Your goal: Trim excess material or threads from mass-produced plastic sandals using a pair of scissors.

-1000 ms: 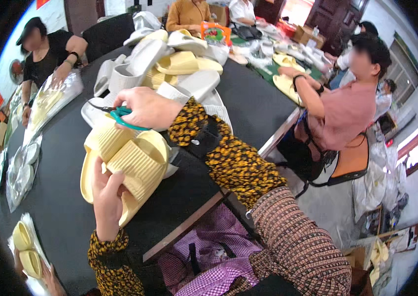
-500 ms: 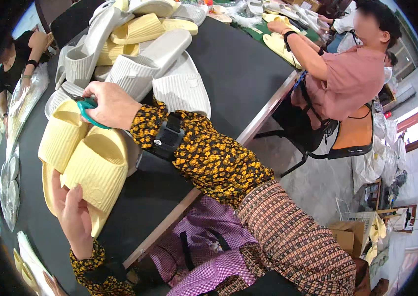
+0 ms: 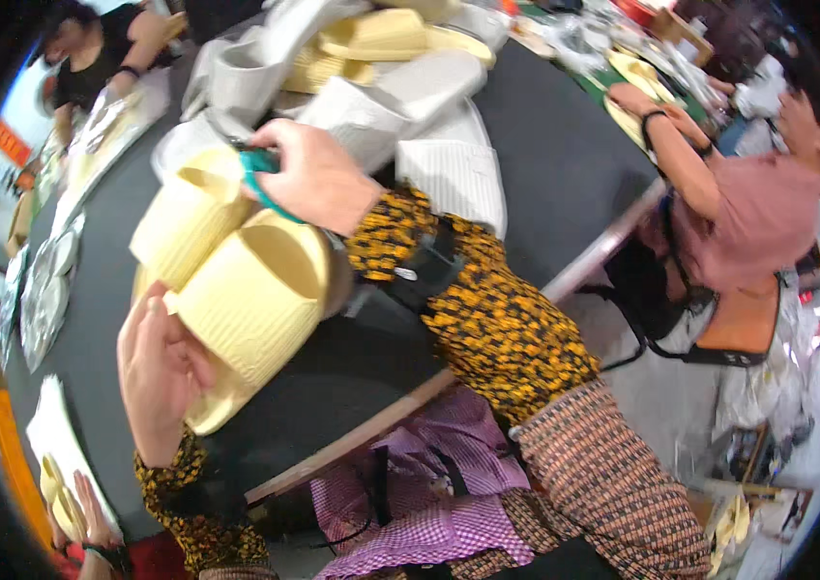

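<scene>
A pair of pale yellow ribbed slide slippers (image 3: 250, 300) lies side by side on the dark table, straps facing up. My left hand (image 3: 161, 367) is curled at the toe end of the left slipper and covers that toe; its fingertips reach the strap's edge. In my right hand (image 3: 318, 179), above the heel ends, is a pair of scissors with teal handles (image 3: 260, 174). The fingers are closed round the handles, and the blades point toward the far left, partly blurred. Beyond lie white slippers (image 3: 453, 179) and more yellow ones (image 3: 376, 37), heaped together.
Clear plastic bags (image 3: 52, 280) with slippers lie along the table's left side. Another person's hand (image 3: 91, 512) shows at the lower left beside yellow slippers. A co-worker in a pink shirt (image 3: 758, 208) sits at the right, hands on a yellow slipper. The table edge (image 3: 362, 435) runs below me.
The whole view has shifted, so the table appears farther right. My left hand has moved leftward off the middle of the slippers to the toe. The scissors remain in my right hand.
</scene>
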Motion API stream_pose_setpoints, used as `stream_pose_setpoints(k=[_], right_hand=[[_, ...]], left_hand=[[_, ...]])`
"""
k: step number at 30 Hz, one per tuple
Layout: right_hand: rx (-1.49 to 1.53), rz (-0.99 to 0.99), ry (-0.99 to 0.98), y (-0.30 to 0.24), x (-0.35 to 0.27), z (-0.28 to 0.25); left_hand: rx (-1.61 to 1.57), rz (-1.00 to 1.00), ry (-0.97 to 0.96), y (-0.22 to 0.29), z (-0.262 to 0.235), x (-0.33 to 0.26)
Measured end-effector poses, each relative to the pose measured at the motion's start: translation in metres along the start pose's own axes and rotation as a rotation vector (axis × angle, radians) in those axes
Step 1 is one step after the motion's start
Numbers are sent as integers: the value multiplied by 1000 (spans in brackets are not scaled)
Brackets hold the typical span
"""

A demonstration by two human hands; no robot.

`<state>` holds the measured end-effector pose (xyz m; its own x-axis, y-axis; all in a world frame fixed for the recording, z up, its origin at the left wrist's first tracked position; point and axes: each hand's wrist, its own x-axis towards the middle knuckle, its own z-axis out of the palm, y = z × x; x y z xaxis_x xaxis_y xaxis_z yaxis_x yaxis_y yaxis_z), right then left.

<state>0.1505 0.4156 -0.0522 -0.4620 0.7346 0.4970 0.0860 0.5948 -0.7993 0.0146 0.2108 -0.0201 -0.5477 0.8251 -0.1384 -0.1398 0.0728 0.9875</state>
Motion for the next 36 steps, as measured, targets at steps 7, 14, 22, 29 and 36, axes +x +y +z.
stream_pose_setpoints(k=[7, 14, 22, 29, 36], right_hand=[[130, 33, -69, 10, -2, 0], [96, 71, -124, 3, -1, 5], [6, 6, -73, -9, -5, 0], [-70, -8, -24, -6, -9, -11], [-71, -8, 4, -5, -4, -15]], left_hand=[[268, 264, 11, 12, -16, 7], [971, 652, 336, -24, -71, 54], [907, 413, 151, -16, -63, 45], [377, 128, -261, 10, -35, 17], [37, 133, -328, 9, -34, 17]])
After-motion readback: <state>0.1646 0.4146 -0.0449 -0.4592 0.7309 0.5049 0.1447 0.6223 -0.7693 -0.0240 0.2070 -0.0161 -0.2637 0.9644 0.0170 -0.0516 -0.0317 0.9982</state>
